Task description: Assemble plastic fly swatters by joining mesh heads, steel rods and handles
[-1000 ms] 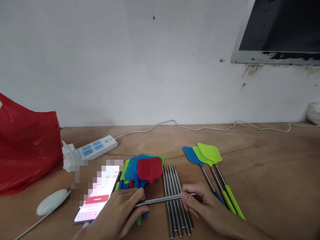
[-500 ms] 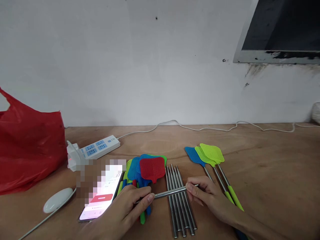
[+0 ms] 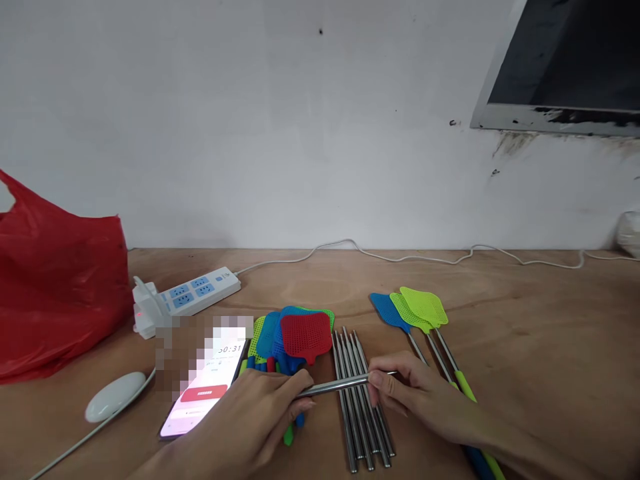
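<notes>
Both hands hold one thin metal rod (image 3: 334, 387) crosswise just above the table. My left hand (image 3: 260, 417) pinches its left end and my right hand (image 3: 415, 400) pinches its right end. Under the rod lies a row of several more metal rods (image 3: 363, 413), side by side. Behind my left hand is a pile of flat swatter heads (image 3: 293, 337) in red, blue and green. Right of the rods lie three assembled fly swatters (image 3: 417, 310), one blue and two green, with my right wrist over their handles.
A phone (image 3: 203, 390) with a lit screen lies left of my left hand. A white mouse-shaped device (image 3: 114, 397) and a white power strip (image 3: 187, 293) sit further left. A red plastic bag (image 3: 55, 287) fills the left edge. A white cable (image 3: 400, 257) runs along the wall.
The rod has stayed gripped in both hands and its right end has lifted slightly, so it tilts. My view shifted a little to the left and down.
</notes>
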`<control>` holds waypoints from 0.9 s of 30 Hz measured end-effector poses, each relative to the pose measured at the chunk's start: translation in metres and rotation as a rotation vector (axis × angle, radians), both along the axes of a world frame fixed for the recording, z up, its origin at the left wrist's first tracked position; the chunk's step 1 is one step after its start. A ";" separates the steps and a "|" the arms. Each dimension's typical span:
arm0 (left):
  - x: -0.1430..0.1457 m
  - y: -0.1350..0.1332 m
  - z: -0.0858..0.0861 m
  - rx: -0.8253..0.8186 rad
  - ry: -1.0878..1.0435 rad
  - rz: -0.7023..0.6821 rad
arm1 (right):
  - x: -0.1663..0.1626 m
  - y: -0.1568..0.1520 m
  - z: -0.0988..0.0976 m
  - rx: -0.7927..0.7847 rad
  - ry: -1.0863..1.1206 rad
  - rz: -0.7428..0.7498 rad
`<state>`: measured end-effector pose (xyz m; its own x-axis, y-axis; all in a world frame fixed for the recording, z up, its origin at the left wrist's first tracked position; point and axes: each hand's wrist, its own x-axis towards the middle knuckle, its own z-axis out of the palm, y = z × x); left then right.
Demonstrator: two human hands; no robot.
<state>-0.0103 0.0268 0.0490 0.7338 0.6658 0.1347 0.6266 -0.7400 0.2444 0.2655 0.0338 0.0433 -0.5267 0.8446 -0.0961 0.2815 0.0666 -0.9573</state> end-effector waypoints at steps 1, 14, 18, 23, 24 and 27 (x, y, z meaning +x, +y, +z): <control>0.001 -0.002 0.001 0.015 0.008 0.000 | 0.002 0.000 0.000 0.011 0.002 -0.005; -0.009 -0.008 0.018 -0.498 -0.140 0.123 | 0.012 -0.002 0.010 0.044 -0.051 -0.043; -0.011 -0.006 0.021 -0.515 -0.119 0.163 | 0.018 -0.005 0.011 0.268 -0.199 -0.075; -0.015 -0.004 0.018 -0.491 -0.113 0.088 | 0.021 -0.013 0.003 0.454 -0.304 -0.099; -0.016 -0.003 0.016 -0.459 -0.101 0.075 | 0.022 -0.014 0.002 0.467 -0.327 -0.095; -0.017 -0.001 0.009 -0.311 -0.030 0.046 | 0.022 -0.018 0.002 0.476 -0.416 -0.053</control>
